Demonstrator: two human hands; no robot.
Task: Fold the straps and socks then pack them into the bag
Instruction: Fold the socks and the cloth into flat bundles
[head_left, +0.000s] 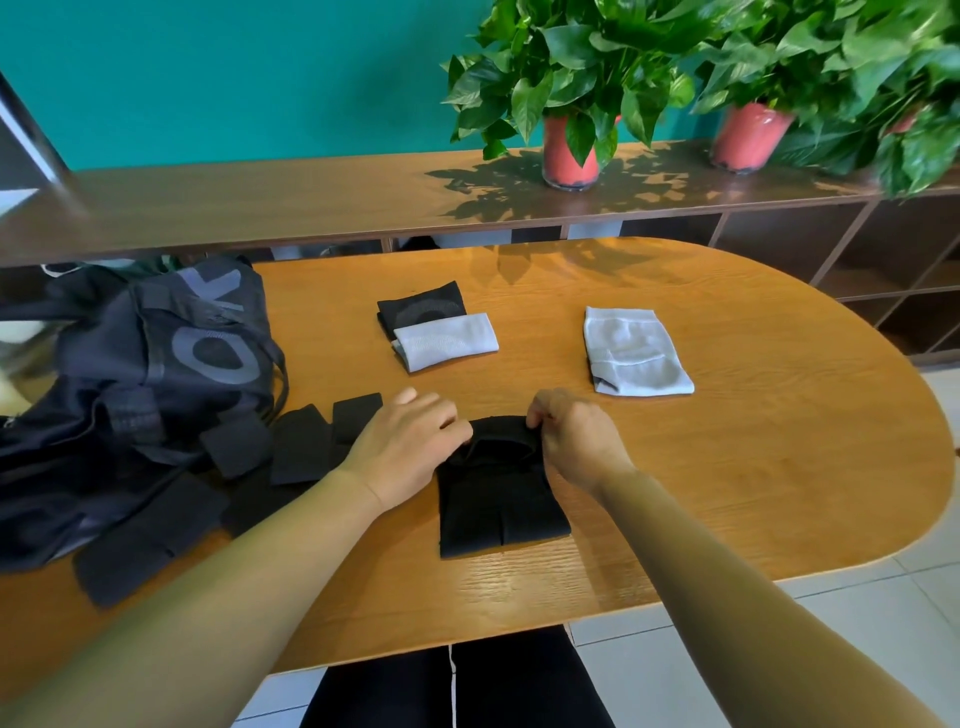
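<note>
Black fabric, folded flat: this black piece (501, 506) lies at the middle of the table (727, 467), toward its near edge. My left grip (408, 441) pinches the far left corner of the piece. My right grip (574, 441) pinches the far right corner, fingers curled over the raised fold. Loose black straps (296, 447) lie toward the left edge, touching the dark bag (156, 364). Toward the far edge rest a black-and-grey folded pair (441, 332) and, well apart to its right, a grey folded pair (636, 353).
</note>
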